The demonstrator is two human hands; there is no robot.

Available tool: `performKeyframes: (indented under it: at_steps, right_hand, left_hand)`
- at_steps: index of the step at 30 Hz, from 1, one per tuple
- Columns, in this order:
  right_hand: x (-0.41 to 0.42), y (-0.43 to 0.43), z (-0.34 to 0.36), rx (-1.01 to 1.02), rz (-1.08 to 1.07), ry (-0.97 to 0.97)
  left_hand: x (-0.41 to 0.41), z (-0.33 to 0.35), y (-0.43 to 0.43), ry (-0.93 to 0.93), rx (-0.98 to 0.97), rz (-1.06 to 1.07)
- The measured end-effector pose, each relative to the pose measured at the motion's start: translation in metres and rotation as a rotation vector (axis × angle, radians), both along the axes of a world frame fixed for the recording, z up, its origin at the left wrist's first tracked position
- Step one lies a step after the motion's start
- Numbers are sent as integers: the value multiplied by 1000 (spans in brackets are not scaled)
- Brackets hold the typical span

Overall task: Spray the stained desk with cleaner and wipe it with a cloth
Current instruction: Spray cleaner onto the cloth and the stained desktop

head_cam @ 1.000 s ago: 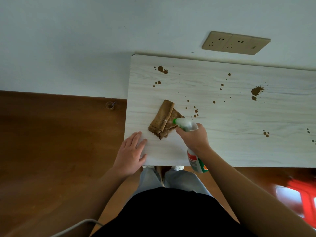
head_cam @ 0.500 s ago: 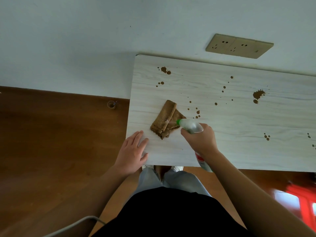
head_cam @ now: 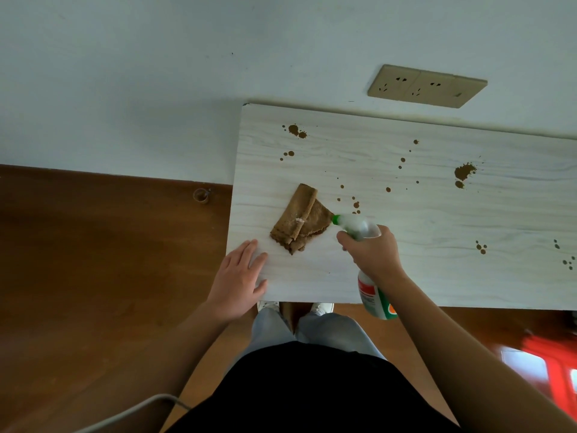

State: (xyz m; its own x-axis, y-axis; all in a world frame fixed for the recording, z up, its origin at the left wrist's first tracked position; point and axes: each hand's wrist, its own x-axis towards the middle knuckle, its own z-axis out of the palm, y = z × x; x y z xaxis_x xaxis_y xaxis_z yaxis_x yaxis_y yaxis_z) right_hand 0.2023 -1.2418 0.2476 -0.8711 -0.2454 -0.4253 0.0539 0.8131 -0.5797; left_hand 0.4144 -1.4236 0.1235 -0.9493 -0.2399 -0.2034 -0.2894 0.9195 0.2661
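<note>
The pale wood-grain desk (head_cam: pixel 421 220) carries several brown stains, the largest (head_cam: pixel 464 171) at the back right and another cluster (head_cam: pixel 296 131) at the back left. A folded brown cloth (head_cam: pixel 299 218) lies near the desk's front left. My right hand (head_cam: pixel 373 253) grips a spray bottle (head_cam: pixel 373 295) by its neck, the green-tipped nozzle pointing left at the cloth's right corner. My left hand (head_cam: pixel 239 278) rests flat on the desk's front left corner, fingers straight, a short way from the cloth.
A beige double wall socket (head_cam: pixel 426 85) sits on the wall behind the desk. Brown wooden floor (head_cam: pixel 93 260) spreads to the left, with a small round fitting (head_cam: pixel 200 195) near the skirting. A red object (head_cam: pixel 552 360) is at the lower right. A grey cable (head_cam: pixel 131 410) runs at the bottom.
My right hand with the spray bottle has shifted slightly right along the desk's front. My left hand and the cloth have stayed where they were.
</note>
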Motion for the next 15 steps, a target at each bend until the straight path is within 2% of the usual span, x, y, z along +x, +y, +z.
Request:
performKeyframes:
  at_steps: [15]
  right_hand:
    - [-1, 12, 5, -55, -114, -17]
  left_hand:
    - [-1, 2, 2, 10, -21, -5]
